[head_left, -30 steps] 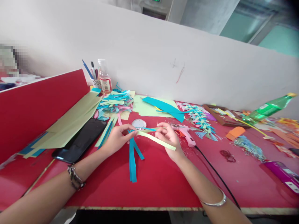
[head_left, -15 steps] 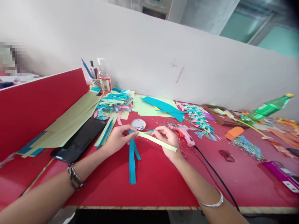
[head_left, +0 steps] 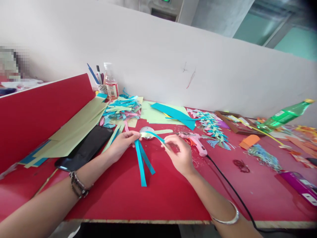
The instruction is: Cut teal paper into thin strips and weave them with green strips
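Note:
My left hand (head_left: 125,141) pinches the crossing of several paper strips in front of the round white lid (head_left: 143,129). Two blue paper strips (head_left: 140,163) hang down from its fingertips over the red table. A pale green paper strip (head_left: 163,131) sticks out to the right from the same pinch. Between thumb and fingers, my right hand (head_left: 179,150) grips the end of another blue paper strip (head_left: 155,135), which arches across from the left hand. The exact fold under the left fingertips is hidden.
A pink glue gun (head_left: 195,142) with a black cord lies right of my hands. Left are a black phone (head_left: 84,148) and long paper sheets (head_left: 74,127). Behind sit a heap of paper strips (head_left: 121,109) and a braided paper piece (head_left: 210,125). A green bottle (head_left: 284,115) leans at right.
The pale green strip, which slanted down over my right hand, now points right behind the blue one. The blue strip between my hands is now arched, and the hanging blue strips have swung right.

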A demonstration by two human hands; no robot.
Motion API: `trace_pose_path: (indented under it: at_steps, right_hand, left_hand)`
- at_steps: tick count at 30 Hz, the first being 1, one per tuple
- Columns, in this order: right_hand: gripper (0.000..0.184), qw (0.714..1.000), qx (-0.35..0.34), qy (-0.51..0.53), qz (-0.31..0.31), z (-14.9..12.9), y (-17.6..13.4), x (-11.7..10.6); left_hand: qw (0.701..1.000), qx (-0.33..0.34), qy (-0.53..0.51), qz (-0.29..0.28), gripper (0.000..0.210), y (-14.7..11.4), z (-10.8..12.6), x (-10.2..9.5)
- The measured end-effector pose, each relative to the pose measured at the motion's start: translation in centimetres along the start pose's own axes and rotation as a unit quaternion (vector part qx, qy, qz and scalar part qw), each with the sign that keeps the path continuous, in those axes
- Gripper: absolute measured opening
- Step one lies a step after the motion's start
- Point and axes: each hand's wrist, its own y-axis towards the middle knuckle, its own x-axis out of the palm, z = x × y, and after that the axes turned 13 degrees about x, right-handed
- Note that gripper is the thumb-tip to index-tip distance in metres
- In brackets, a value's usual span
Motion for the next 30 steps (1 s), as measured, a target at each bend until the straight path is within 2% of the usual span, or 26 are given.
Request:
trace_pose_path:
  at_steps: [5,9,11,14,17,20,26,28,30]
  right_hand:
    - [0.007,0.986,0.096,0.111,0.072,0.3,0.3,0.1]
    - [0.009,0.982,0.111,0.132,0.074,0.4,0.6,0.0]
    - [0.006,0.990,0.086,0.099,0.058,0.4,0.5,0.0]
    - [0.003,1.000,-0.008,-0.008,0.022,0.3,0.1,-0.1]
    - [0.010,0.990,-0.104,-0.096,-0.024,-0.1,-0.3,-0.1]
    - [0.013,0.978,-0.153,-0.131,-0.048,-0.5,-0.5,0.1]
    - [0.014,0.972,-0.199,-0.123,-0.036,-0.9,-0.6,0.3]
    - [0.014,0.979,-0.176,-0.105,-0.009,-0.7,-0.6,0.3]
    - [0.012,0.990,-0.116,-0.079,0.020,-0.5,-0.4,0.4]
  left_hand:
    - [0.999,0.021,-0.025,-0.006,0.021,0.0,0.2,-0.1]
    - [0.995,0.011,-0.099,0.007,0.019,-0.1,0.8,0.1]
    - [0.990,-0.003,-0.137,0.019,0.016,-0.2,0.9,0.1]
    - [0.985,-0.013,-0.171,0.031,0.015,-0.2,1.0,0.1]
    - [0.982,-0.004,-0.187,0.035,0.019,-0.2,0.9,0.1]
    - [0.979,0.008,-0.199,0.038,0.018,-0.1,0.7,0.1]
    - [0.985,0.009,-0.164,0.052,0.017,0.1,0.2,0.0]
    - [0.986,0.006,-0.158,0.056,0.018,0.1,0.1,-0.1]
    - [0.986,-0.002,-0.158,0.057,0.017,0.0,0.0,-0.1]
